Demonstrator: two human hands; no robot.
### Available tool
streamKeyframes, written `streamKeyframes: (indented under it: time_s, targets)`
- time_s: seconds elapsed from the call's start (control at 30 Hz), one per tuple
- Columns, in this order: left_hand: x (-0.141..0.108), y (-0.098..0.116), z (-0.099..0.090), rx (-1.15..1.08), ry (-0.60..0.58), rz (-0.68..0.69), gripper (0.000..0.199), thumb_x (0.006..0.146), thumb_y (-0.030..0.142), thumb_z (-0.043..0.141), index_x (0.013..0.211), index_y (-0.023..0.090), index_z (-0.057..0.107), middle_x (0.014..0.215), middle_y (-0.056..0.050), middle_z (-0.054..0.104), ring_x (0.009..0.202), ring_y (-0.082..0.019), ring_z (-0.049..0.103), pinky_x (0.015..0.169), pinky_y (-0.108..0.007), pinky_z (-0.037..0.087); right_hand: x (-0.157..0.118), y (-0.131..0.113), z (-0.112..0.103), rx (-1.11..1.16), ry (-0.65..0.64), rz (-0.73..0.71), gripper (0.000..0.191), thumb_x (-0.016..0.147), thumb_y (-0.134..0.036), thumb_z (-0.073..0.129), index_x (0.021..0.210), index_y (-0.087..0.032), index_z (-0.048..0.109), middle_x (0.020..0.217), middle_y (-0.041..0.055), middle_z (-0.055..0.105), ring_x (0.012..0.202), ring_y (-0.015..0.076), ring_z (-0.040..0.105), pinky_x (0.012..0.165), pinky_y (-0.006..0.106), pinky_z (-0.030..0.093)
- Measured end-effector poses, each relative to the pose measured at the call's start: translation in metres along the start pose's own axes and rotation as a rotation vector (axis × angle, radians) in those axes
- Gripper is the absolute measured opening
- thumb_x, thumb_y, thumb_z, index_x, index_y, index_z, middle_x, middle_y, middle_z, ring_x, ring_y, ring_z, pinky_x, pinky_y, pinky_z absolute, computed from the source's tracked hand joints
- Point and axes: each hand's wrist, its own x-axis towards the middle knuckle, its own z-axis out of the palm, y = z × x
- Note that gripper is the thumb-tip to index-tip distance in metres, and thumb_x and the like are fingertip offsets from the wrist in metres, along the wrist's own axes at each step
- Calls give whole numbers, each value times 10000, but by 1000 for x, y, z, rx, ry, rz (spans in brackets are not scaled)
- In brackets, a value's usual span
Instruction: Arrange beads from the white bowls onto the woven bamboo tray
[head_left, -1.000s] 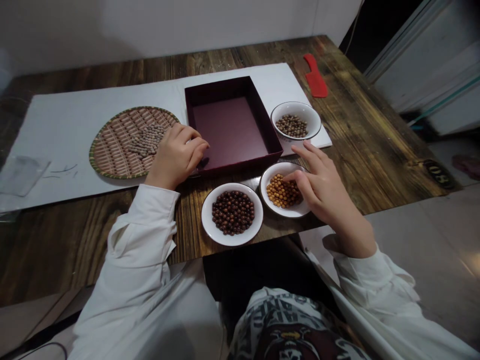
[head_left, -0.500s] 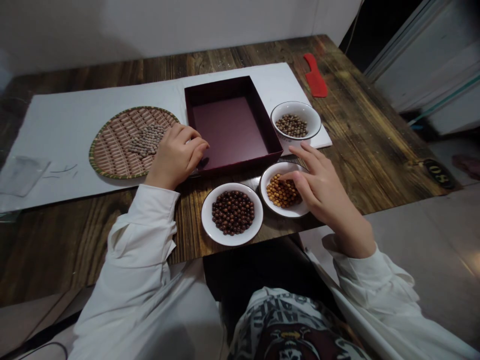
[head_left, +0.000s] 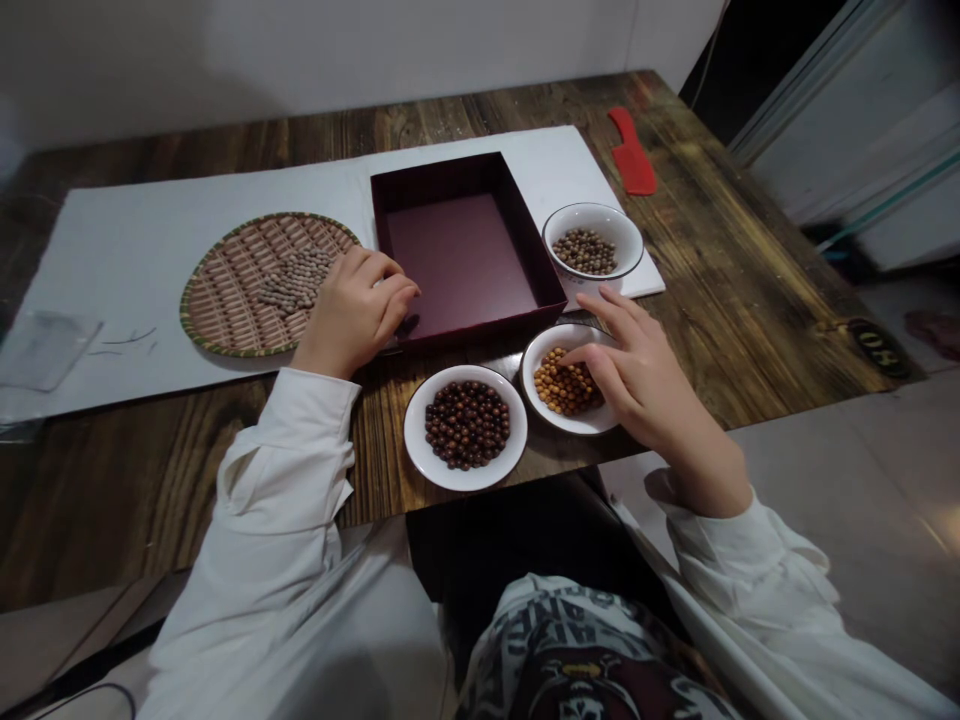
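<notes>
My right hand (head_left: 637,370) reaches over the small white bowl (head_left: 529,400) of yellow-brown beads (head_left: 562,388). Its fingers are apart, and one fingertip touches the beads. My left hand (head_left: 356,312) rests at the near left corner of the dark red box (head_left: 469,255). Its fingers are curled together, and whatever they hold, if anything, is hidden. Under and behind that hand lies a round woven tray (head_left: 221,290) with a heap of small greyish beads (head_left: 296,278). Between my arms stands a white bowl (head_left: 420,455) of dark brown beads (head_left: 466,425).
At the box's right, another white bowl (head_left: 630,235) holds greenish-brown beads (head_left: 583,250). A red comb (head_left: 634,155) lies at the far right of the wooden table (head_left: 720,290). On the left, a clear plastic bag (head_left: 49,350) and thin dark strands (head_left: 124,342) lie on the white sheet (head_left: 112,240).
</notes>
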Motion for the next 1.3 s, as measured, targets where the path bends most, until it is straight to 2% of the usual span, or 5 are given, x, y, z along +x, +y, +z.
streamKeyframes:
  time_s: [0.2, 0.47, 0.8, 1.13, 1.3]
  targets:
    - [0, 0, 0, 7, -3, -5, 576, 1019, 497, 154, 979, 204, 648, 1077, -67, 619, 1108, -240, 503, 1007, -449, 399, -1, -3, -1, -5, -29, -42, 423, 1018, -326, 345, 944, -205, 743, 1502, 82, 462, 1466, 310, 302, 1181, 542, 285]
    - [0, 0, 1, -15, 19, -7, 507, 1009, 474, 186, 943, 258, 640, 1070, -61, 625, 1123, -259, 518, 990, -456, 402, -1, -3, -2, -4, -43, -46, 422, 1016, -321, 351, 929, -213, 750, 1501, 82, 460, 1468, 315, 296, 1185, 551, 281]
    - [0, 1, -1, 23, -33, -5, 620, 1017, 515, 121, 1012, 182, 643, 1080, -80, 595, 1102, -233, 478, 1017, -439, 393, -1, -6, -3, 9, -45, -48, 436, 1019, -325, 340, 933, -195, 747, 1502, 104, 457, 1468, 309, 299, 1188, 543, 283]
    - [0, 1, 0, -21, 26, 1, 535, 1016, 497, 170, 948, 235, 632, 1041, -46, 619, 1096, -235, 507, 989, -439, 406, -4, -9, -3, 34, -101, -55, 409, 1017, -342, 366, 1007, -238, 761, 1589, 31, 342, 1497, 320, 226, 1186, 574, 260]
    - [0, 2, -1, 5, -7, -10, 557, 1013, 492, 170, 962, 210, 647, 1063, -81, 610, 1114, -252, 508, 1004, -443, 402, -4, -8, -1, 28, -88, -68, 436, 1015, -339, 364, 951, -183, 766, 1572, 105, 361, 1486, 328, 255, 1184, 570, 268]
